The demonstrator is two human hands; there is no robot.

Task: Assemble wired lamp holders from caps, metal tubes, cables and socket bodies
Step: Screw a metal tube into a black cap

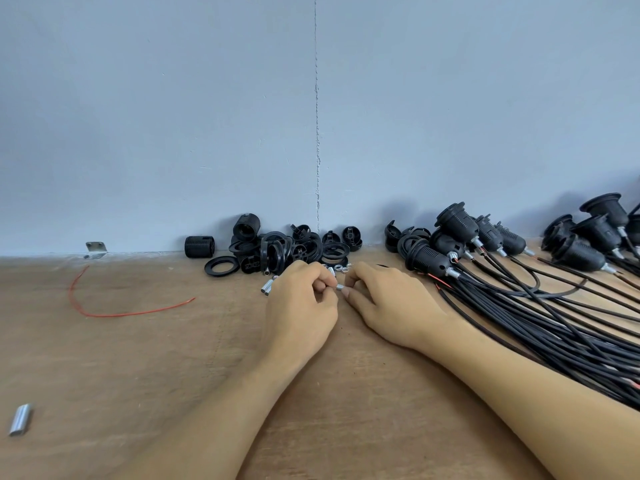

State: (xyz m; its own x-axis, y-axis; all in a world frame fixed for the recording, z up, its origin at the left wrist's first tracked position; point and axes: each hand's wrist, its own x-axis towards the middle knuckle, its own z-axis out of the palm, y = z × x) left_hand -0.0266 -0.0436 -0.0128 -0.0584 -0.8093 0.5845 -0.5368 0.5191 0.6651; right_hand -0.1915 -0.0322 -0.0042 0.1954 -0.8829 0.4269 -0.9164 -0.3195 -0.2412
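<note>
Stray tube [19, 420]: it is lying alone on the wooden table [138, 358], far to your left.
Red wire [104, 306]: it is curving loosely across the table, well apart from your hands.
Caps pile [287, 247]: black caps and rings are sitting heaped against the wall [207, 98], just beyond your hands.
Left hand [299, 306]: you are curling your fingers and pinching one end of the small metal tube [340, 287].
Right hand [388, 303]: you are pinching the small metal tube's other end with curled fingertips, low over the table in front of the caps pile.
Wired holders [450, 237]: they are lying in a row at your right, their black cables [554, 323] fanning back beside your right forearm.
</note>
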